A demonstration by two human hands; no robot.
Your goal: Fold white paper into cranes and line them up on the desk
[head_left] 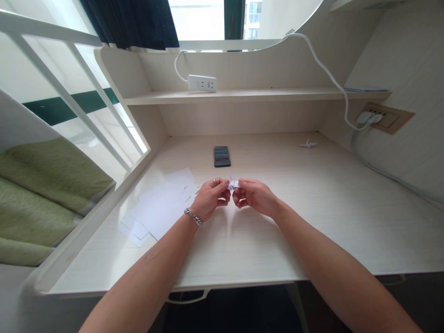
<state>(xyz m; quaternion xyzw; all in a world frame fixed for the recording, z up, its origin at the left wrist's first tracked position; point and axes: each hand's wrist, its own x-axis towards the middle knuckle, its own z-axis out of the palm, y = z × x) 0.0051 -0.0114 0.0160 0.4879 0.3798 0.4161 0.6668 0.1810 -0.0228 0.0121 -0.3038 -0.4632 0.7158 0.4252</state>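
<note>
Between my two hands is a small folded white paper crane (232, 185), held a little above the desk. My left hand (210, 196), with a ring and a chain bracelet, pinches its left side between thumb and forefinger. On the other side my right hand (255, 196) grips a pale flap of the paper with thumb and fingertips. The fingers partly hide the paper's shape. A second paper crane (308, 144) sits at the back right of the desk.
White paper sheets (166, 199) with small scraps lie on the left of the desk (340, 208). A dark phone (222, 157) lies beyond my hands. A power strip (201, 83) stands on the shelf; its white cable (326, 69) runs to a wall socket (386, 118).
</note>
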